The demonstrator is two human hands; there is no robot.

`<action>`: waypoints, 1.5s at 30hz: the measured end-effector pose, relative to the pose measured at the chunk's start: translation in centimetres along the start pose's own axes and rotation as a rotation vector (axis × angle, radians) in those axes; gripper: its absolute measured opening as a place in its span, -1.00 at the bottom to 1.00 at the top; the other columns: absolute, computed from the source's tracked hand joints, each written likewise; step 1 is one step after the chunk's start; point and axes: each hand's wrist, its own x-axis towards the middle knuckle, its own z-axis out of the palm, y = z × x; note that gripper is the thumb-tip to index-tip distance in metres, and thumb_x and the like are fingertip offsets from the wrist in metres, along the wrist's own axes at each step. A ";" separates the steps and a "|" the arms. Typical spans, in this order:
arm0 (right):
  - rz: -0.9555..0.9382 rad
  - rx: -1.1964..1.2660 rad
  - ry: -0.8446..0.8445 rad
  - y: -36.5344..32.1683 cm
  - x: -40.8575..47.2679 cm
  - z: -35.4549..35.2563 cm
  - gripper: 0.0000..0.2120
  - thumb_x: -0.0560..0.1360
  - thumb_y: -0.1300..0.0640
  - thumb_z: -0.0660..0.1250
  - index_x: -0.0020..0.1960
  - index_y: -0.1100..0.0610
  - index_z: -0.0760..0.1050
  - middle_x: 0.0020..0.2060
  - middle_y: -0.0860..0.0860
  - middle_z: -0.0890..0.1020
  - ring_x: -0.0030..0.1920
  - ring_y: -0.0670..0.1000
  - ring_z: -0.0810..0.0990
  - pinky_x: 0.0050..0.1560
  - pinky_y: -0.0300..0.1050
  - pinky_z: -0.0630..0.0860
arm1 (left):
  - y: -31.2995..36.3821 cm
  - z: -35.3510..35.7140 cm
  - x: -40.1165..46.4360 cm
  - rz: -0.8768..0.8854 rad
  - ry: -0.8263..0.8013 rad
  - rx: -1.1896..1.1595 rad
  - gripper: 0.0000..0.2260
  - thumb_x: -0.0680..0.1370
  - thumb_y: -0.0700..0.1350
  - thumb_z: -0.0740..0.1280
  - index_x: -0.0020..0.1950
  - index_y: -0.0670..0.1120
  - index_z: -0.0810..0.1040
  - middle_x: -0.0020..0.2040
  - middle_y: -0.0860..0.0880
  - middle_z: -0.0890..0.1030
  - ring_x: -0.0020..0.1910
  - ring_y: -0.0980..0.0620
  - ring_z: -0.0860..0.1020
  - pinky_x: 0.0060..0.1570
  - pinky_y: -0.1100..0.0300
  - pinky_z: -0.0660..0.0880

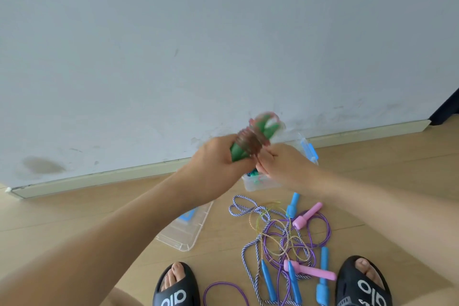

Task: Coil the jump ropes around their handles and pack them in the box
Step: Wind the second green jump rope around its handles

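My left hand (218,156) grips a pair of green handles (250,143) held up in front of the wall, with a pink rope coiled around them; the bundle is blurred. My right hand (283,164) sits just right of the coil, fingers pinching the rope's loose end. Below and behind the hands, a clear plastic box (255,185) with blue latches stands on the floor by the wall, partly hidden, with something teal inside. On the floor lies a tangle of ropes (283,233): purple, blue-white braided and thin yellow, with pink handles (308,215) and blue handles (323,278).
The box's clear lid (186,228) lies flat on the wooden floor left of the tangle. My two feet in black slides (177,285) frame the ropes at the bottom edge. A pale wall with a baseboard runs behind the box.
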 end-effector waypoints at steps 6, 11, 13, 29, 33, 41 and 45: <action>0.009 -0.273 0.000 -2.0 -1.9 -0.8 -0.45 0.66 -0.12 0.04 -0.43 0.10 0.32 -0.61 -0.05 0.37 -0.50 -0.05 0.32 -0.38 -0.11 0.22 | -2.3 -0.9 2.0 -0.209 -0.044 0.083 -0.87 0.47 -0.11 0.37 -0.06 -0.13 0.50 -0.18 -0.12 0.59 -0.29 -0.05 0.46 -0.32 0.14 0.40; -0.186 -0.505 0.100 -4.6 -3.4 -2.1 -0.48 0.61 -0.12 0.11 -0.42 0.16 0.19 -0.61 0.02 0.25 -0.52 -0.01 0.20 -0.45 -0.10 0.08 | -3.8 -0.3 2.2 -0.215 -0.138 0.342 -0.94 0.47 -0.15 0.26 -0.11 0.00 0.45 -0.19 0.01 0.54 -0.23 -0.02 0.50 -0.36 0.20 0.35; -0.239 -0.480 0.133 -5.6 -3.6 -3.3 -0.48 0.59 -0.12 0.14 -0.42 0.14 0.15 -0.62 0.02 0.20 -0.52 0.00 0.17 -0.46 -0.13 0.05 | -4.3 -0.4 1.9 -0.189 -0.177 0.495 -0.90 0.47 -0.15 0.22 -0.05 0.02 0.44 -0.19 0.02 0.53 -0.22 -0.03 0.52 -0.36 0.19 0.35; -0.037 -0.214 0.000 -0.3 0.6 -3.6 -0.54 0.54 -0.11 0.19 -0.39 0.19 0.28 -0.45 0.05 0.30 -0.37 -0.01 0.21 -0.34 -0.05 0.19 | -2.2 0.4 0.1 0.359 -0.040 0.236 -0.94 0.54 -0.04 0.31 -0.06 -0.01 0.47 -0.39 0.05 0.49 -0.41 0.00 0.41 -0.38 0.05 0.41; 0.037 -0.130 0.009 0.4 0.1 -2.5 -0.59 0.58 -0.03 0.12 -0.38 0.15 0.37 -0.57 -0.11 0.38 -0.46 -0.07 0.31 -0.34 -0.13 0.24 | -1.9 0.7 0.4 0.205 0.015 0.138 -0.83 0.55 -0.10 0.32 -0.21 0.09 0.42 -0.42 0.14 0.45 -0.42 0.12 0.38 -0.43 0.32 0.28; -0.107 -0.464 0.032 -2.5 -3.6 -2.2 -0.48 0.64 -0.12 0.02 -0.41 0.13 0.26 -0.59 0.00 0.35 -0.48 -0.02 0.30 -0.42 -0.13 0.17 | -3.4 -0.6 1.9 -0.139 -0.071 0.204 -0.83 0.51 -0.11 0.32 -0.22 -0.14 0.41 -0.36 -0.01 0.45 -0.40 0.02 0.37 -0.38 0.17 0.33; -0.412 -0.727 0.092 -3.3 -3.8 -1.5 -0.50 0.60 -0.13 0.08 -0.42 0.12 0.19 -0.59 0.01 0.19 -0.50 0.09 0.27 -0.49 -0.10 0.11 | -3.4 0.4 1.5 -0.116 -0.145 0.330 -0.79 0.54 -0.06 0.27 -0.28 -0.04 0.36 -0.34 -0.01 0.49 -0.38 0.00 0.41 -0.39 0.16 0.34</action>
